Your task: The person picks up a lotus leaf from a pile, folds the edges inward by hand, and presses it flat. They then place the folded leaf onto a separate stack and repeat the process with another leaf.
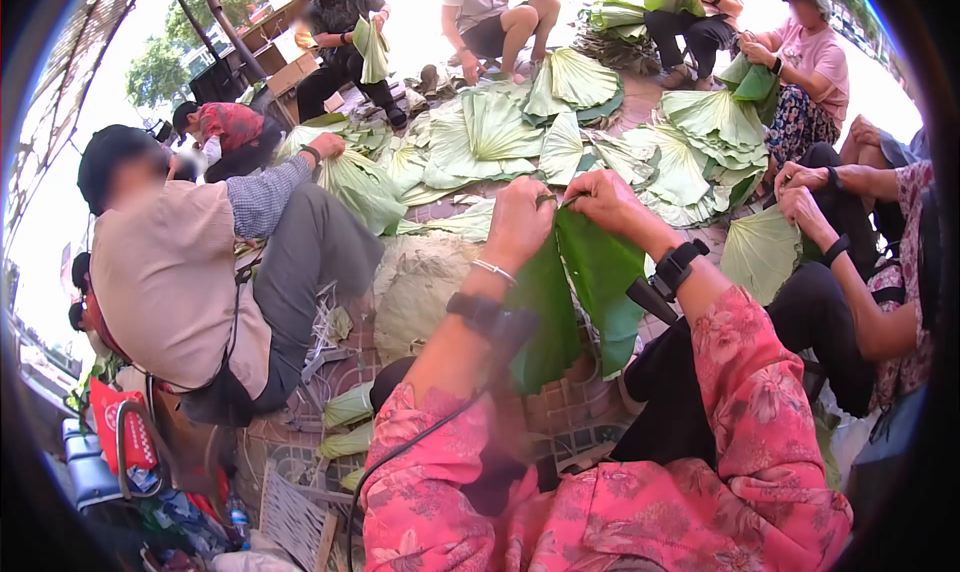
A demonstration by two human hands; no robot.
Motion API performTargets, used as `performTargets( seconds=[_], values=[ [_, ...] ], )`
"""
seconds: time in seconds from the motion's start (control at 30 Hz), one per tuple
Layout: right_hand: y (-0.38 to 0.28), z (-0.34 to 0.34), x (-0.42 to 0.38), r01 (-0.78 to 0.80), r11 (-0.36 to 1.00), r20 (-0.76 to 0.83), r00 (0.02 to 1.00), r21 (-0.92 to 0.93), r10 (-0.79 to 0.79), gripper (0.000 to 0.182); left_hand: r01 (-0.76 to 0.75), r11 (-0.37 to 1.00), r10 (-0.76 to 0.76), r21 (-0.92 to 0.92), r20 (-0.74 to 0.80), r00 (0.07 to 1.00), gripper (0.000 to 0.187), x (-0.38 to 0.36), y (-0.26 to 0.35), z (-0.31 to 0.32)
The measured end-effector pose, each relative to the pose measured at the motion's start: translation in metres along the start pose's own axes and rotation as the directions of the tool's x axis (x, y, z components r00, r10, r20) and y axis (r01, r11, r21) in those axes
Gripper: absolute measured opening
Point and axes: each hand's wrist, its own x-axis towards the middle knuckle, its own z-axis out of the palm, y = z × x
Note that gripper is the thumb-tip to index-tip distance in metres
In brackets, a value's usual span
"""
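Both of my hands are raised in front of me, close together, with their fingers pinched on the top of a big dark green lotus leaf point(604, 277). My left hand point(520, 224) is shut on the leaf's upper left part. On the other side, my right hand point(612, 208) is shut on the upper right part. Below the hands the leaf hangs down in two flaps, with a narrow gap between them. My forearms hide some of the leaf's lower edges.
Pale green lotus leaves point(480, 137) lie in overlapping heaps on the paved ground ahead. A seated person point(175, 272) is close on my left, another person's hands point(805, 197) are on my right. Lower left are a woven seat point(295, 517) and a red bag point(118, 427).
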Motion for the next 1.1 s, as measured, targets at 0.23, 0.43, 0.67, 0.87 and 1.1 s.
performTargets(
  seconds=[0.23,0.43,0.67,0.87,1.1],
  values=[
    [-0.004,0.010,-0.005,0.023,0.996,0.014,1.000,-0.084,-0.022,0.017,-0.019,0.981,-0.006,0.194,0.131,0.991,0.014,-0.010,-0.005,0.009],
    [0.000,0.022,-0.007,0.213,0.934,0.081,0.977,-0.286,-0.198,0.020,0.001,0.963,-0.048,0.271,0.169,0.984,0.010,-0.014,-0.021,0.026],
    [0.003,0.032,-0.010,-0.021,0.979,0.028,0.999,-0.201,0.027,0.019,-0.013,0.944,-0.049,0.331,0.178,0.983,0.008,-0.023,-0.032,0.044],
    [0.014,0.030,-0.011,-0.176,0.984,0.128,0.977,0.041,0.169,0.020,0.015,0.949,-0.057,0.316,0.126,0.990,0.008,-0.034,-0.024,0.048],
    [0.016,0.049,-0.032,0.151,0.884,0.057,0.988,-0.442,-0.140,0.007,0.037,0.925,-0.093,0.379,0.131,0.987,0.009,-0.052,-0.015,0.051]
  ],
)
